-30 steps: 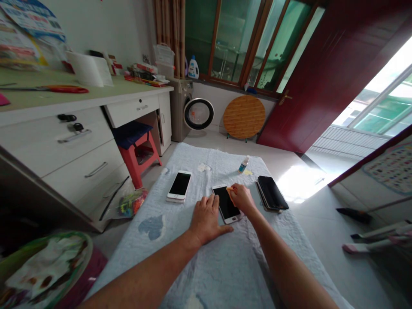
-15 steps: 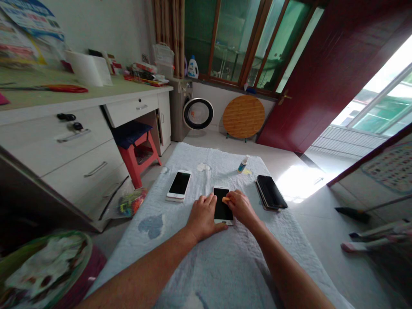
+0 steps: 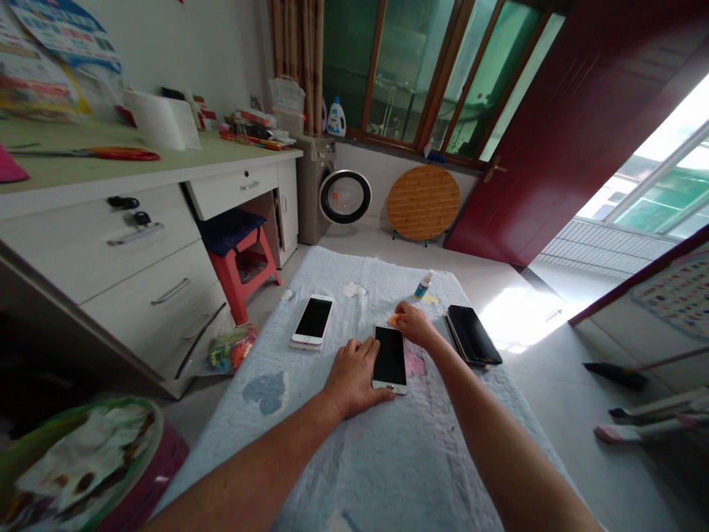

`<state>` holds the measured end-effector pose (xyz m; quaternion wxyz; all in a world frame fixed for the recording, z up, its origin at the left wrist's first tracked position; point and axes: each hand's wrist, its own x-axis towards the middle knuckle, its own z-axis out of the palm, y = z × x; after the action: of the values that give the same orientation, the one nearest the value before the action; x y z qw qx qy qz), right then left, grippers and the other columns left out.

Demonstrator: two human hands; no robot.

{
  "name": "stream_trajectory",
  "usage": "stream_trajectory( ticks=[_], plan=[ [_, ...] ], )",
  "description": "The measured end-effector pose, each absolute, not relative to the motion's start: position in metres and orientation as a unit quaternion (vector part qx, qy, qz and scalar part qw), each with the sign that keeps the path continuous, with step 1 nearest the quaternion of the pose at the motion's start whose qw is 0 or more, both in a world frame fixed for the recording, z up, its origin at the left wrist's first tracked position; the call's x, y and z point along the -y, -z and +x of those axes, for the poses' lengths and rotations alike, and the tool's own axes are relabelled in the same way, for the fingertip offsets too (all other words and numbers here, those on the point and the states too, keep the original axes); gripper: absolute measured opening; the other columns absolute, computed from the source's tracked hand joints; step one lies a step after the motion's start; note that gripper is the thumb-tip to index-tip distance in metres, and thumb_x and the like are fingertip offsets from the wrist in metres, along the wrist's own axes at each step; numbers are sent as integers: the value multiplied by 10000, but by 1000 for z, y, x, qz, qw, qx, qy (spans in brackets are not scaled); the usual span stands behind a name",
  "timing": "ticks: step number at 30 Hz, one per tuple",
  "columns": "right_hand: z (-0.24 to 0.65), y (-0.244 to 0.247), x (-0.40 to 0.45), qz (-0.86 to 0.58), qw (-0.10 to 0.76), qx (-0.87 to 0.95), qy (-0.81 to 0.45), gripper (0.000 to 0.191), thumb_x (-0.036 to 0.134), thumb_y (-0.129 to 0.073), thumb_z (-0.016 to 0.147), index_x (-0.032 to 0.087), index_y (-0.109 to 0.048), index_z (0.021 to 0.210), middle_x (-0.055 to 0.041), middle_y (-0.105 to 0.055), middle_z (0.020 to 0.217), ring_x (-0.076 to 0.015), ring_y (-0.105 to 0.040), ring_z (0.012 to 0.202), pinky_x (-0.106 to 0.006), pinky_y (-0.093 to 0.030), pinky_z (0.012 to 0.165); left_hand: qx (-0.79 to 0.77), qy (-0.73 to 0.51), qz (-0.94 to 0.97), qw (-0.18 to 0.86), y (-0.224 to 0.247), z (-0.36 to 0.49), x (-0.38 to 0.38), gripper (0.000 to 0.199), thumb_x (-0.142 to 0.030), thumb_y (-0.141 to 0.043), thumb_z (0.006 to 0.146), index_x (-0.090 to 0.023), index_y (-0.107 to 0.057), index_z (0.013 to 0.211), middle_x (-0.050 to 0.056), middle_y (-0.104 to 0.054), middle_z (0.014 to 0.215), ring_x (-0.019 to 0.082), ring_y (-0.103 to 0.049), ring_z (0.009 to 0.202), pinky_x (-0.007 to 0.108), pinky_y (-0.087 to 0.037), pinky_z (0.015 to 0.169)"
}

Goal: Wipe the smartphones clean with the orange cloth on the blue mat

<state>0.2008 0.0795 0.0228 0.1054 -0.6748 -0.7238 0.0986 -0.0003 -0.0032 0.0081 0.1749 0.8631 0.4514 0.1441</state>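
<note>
A white smartphone (image 3: pixel 390 356) with a dark screen lies face up on the cloth-covered table. My left hand (image 3: pixel 354 375) steadies it, fingers along its left edge and thumb at its bottom edge. At the phone's top edge, my right hand (image 3: pixel 414 322) is closed on a small orange cloth (image 3: pixel 395 320), mostly covered by the fingers. To the left lies another white phone (image 3: pixel 314 319), seemingly stacked on something pale. On the right rests a stack topped by a black phone (image 3: pixel 474 334). A small spray bottle (image 3: pixel 423 285) stands beyond my right hand.
A pale blue cloth (image 3: pixel 266 458) covers the table. At lower left stands a bin (image 3: pixel 166 451) with waste in it. Left are a desk with drawers (image 3: pixel 138 255) and a red stool (image 3: pixel 237 292). Behind are an open washing machine (image 3: pixel 313 192) and a round wooden board (image 3: pixel 424 201).
My right hand has moved the orange cloth from the middle right of the phone's screen up to its top edge. The left hand stays at the phone's left side.
</note>
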Motion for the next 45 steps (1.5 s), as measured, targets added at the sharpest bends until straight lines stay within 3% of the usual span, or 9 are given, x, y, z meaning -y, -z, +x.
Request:
stream_trajectory(
  ticks=[4, 14, 21, 29, 45],
  plan=[
    [189, -28, -85, -653, 81, 744, -113, 227, 135, -513, 797, 148, -668, 963, -80, -703, 917, -165, -609, 822, -227, -366, 677, -457, -135, 861, 178, -8, 0, 4, 906, -695, -660, 623, -194, -430, 1342, 94, -470, 1398, 336, -451, 1138, 440, -378, 972],
    [155, -38, -102, -603, 35, 785, -138, 276, 149, -519, 800, 141, -684, 1021, -88, -711, 995, -166, -628, 867, -212, -402, 693, -460, -138, 863, 159, -10, 0, 5, 871, -685, -666, 625, -184, -450, 1305, 102, -496, 1363, 328, -466, 1130, 442, -388, 962],
    [180, -40, -101, -592, 7, 794, -140, 246, 126, -522, 799, 150, -702, 965, -80, -719, 933, -162, -631, 813, -210, -388, 655, -476, -145, 857, 136, -10, 1, 9, 876, -723, -614, 644, -201, -442, 1327, 101, -491, 1375, 333, -479, 1111, 454, -394, 937],
    [212, -37, -90, -607, 16, 785, -123, 253, 115, -495, 796, 128, -703, 939, -79, -714, 882, -153, -623, 786, -207, -378, 660, -468, -138, 861, 140, -10, 2, 8, 875, -728, -588, 660, -182, -448, 1329, 107, -505, 1359, 337, -459, 1129, 453, -388, 944],
    [158, -32, -100, -567, 58, 806, -158, 253, 117, -516, 795, 144, -672, 991, -63, -707, 903, -144, -613, 789, -202, -387, 663, -467, -120, 862, 157, -10, 1, 7, 870, -707, -614, 664, -210, -411, 1349, 112, -448, 1415, 359, -437, 1183, 479, -359, 977]
  ],
)
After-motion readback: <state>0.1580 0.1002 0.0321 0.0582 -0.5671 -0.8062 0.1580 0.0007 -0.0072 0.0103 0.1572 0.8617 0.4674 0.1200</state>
